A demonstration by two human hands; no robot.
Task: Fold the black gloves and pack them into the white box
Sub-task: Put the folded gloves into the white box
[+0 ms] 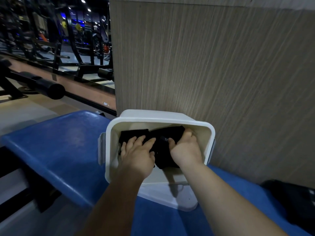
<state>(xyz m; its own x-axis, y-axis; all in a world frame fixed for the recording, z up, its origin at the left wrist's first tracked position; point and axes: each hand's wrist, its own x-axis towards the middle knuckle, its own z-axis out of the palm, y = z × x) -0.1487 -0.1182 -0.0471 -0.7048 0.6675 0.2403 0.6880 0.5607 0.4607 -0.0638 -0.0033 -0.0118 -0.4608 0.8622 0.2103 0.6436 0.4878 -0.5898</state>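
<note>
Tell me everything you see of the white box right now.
The white box is an open tub of smooth, plastic-looking material, with rounded corners and a clip on its left side. It sits on the blue bench against the wood-grain wall, with a white lid at its near edge. Folded black gloves lie inside; the left hand presses one, the right hand grips another.

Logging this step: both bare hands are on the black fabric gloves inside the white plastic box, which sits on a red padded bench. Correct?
Not quite: the padded bench is blue, not red, as the head view shows. The left hand and right hand are indeed on the black fabric gloves inside the white plastic box.
</note>
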